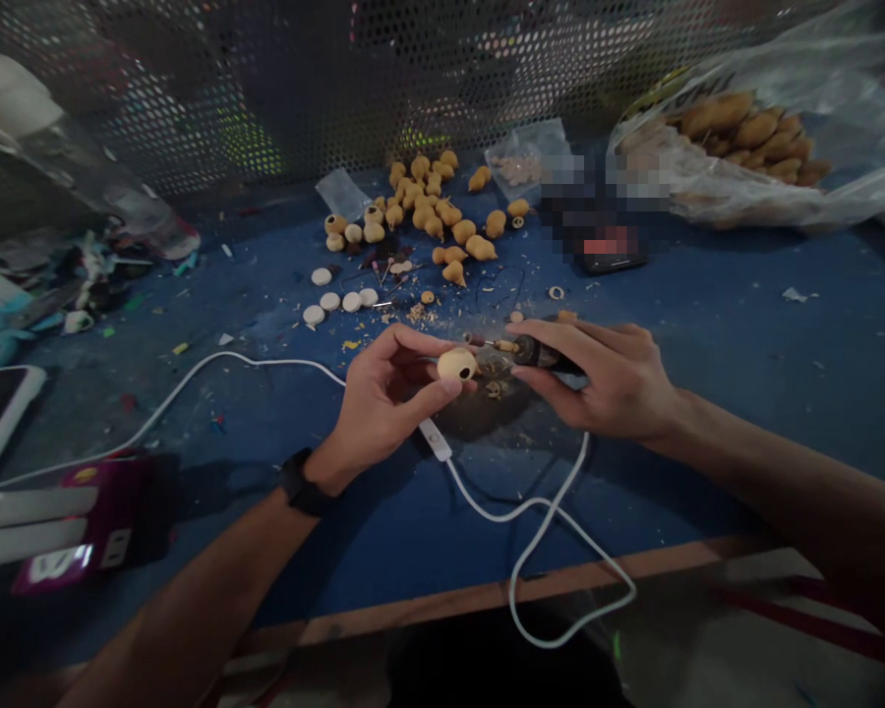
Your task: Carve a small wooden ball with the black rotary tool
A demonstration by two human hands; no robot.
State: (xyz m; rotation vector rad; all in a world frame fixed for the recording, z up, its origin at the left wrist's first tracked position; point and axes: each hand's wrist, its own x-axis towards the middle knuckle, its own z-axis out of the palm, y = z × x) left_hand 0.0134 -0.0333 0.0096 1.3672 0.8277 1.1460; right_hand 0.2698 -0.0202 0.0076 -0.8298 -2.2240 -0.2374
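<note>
A small pale gourd (pixel 455 365) with a dark round hole is pinched between the thumb and fingers of my left hand (pixel 387 393). My right hand (pixel 609 379) grips a dark rotary tool (pixel 542 354), whose brownish tip points left, close to the gourd. A small gap shows between tip and gourd. Below the hands, shavings and cut ring pieces (pixel 494 390) lie on the blue table (pixel 383 551). A white cable (pixel 487 513) with an inline switch (pixel 435 440) runs beneath my left hand and loops over the table's front edge.
Several small gourds (pixel 420 197) are heaped at the back, with white discs (pixel 329 302) nearer. A plastic bag of gourds (pixel 752 133) lies back right, beside a dark phone (pixel 612 251). At left are a purple box (pixel 110 521), a white-edged device (pixel 4 418) and blue scissors (pixel 4 329).
</note>
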